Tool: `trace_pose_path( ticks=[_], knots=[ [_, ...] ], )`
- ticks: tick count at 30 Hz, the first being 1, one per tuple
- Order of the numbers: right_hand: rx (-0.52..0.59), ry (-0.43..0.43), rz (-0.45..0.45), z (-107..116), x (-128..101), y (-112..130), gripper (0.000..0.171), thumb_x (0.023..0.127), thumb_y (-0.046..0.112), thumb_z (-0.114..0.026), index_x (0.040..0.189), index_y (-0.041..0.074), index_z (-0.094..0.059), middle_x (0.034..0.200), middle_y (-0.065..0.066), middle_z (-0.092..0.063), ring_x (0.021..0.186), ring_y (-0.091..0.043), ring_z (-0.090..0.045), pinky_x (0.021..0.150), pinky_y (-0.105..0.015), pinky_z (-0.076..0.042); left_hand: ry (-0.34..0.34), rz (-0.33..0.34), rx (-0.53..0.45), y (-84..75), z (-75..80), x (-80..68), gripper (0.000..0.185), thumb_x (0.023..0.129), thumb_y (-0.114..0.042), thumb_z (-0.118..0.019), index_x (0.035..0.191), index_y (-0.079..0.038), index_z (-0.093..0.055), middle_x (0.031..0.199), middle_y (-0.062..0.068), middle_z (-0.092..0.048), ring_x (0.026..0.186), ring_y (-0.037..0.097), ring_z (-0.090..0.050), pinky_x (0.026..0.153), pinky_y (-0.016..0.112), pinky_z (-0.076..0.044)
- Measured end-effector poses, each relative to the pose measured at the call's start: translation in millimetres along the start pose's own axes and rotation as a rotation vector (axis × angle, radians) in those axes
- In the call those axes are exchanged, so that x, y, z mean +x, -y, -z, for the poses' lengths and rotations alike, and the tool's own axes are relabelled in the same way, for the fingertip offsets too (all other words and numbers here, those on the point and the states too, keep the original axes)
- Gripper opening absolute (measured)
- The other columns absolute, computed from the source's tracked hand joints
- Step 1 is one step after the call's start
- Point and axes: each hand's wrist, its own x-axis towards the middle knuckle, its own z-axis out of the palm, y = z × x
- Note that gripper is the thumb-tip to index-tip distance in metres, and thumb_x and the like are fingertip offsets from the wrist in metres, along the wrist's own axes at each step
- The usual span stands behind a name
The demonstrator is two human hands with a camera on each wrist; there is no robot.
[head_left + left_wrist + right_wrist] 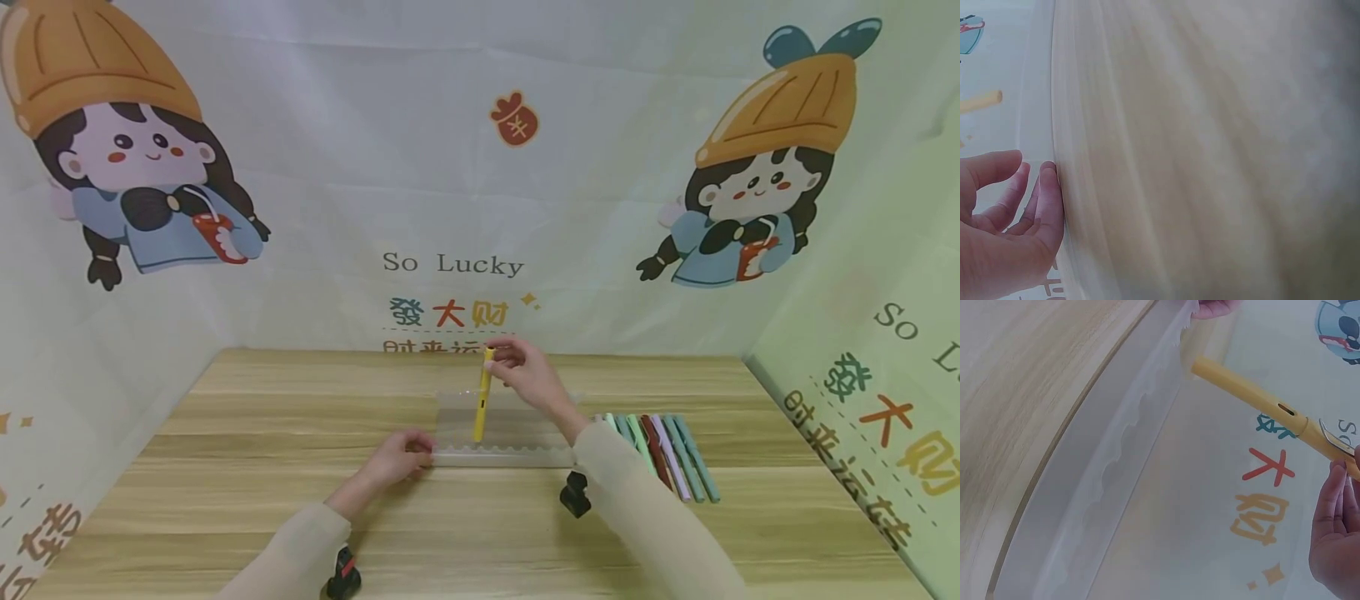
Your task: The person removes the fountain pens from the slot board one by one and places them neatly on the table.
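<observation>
My right hand [517, 367] pinches the top of a yellow pen [482, 400] and holds it nearly upright over a clear plastic pen tray [525, 454] with a scalloped front edge. In the right wrist view the pen [1254, 397] slants above the tray's wavy edge [1129, 437], my fingers [1335, 531] at its clip end. My left hand [401, 458] rests on the table at the tray's left front corner, fingers loosely curled and touching it. The left wrist view shows that hand [1007, 231] beside the table edge.
Several pens in green, dark red, lilac and teal [667, 454] lie side by side right of the tray. The wooden table [262, 433] is walled by printed cloth on three sides. Black wrist cameras [576, 493] sit on both sleeves.
</observation>
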Motion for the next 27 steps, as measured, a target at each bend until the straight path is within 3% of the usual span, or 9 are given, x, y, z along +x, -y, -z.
trace_pose_path(
  ticks=[19,27],
  knots=[
    [-0.042,-0.015,0.003,44,-18,-4,0.032,0.083,0.014,-0.062,0.112,0.004,-0.054,0.096,-0.012,-0.058,0.083,-0.022,-0.057,0.065,-0.031,-0.049,0.005,-0.004,-0.002,1.6,-0.2,0.0,0.020,0.082,0.005,-0.054,0.100,0.012,-0.052,0.085,0.012,-0.056,0.070,0.019,-0.054,0.060,0.031,-0.047],
    [-0.073,-0.012,0.018,61,-30,-5,0.033,0.083,0.015,-0.061,0.113,0.003,-0.054,0.096,-0.014,-0.057,0.082,-0.023,-0.056,0.064,-0.035,-0.049,0.015,-0.009,-0.017,2.5,0.1,0.4,0.020,0.082,0.005,-0.054,0.100,0.014,-0.050,0.086,0.015,-0.055,0.072,0.021,-0.054,0.062,0.035,-0.048]
  ],
)
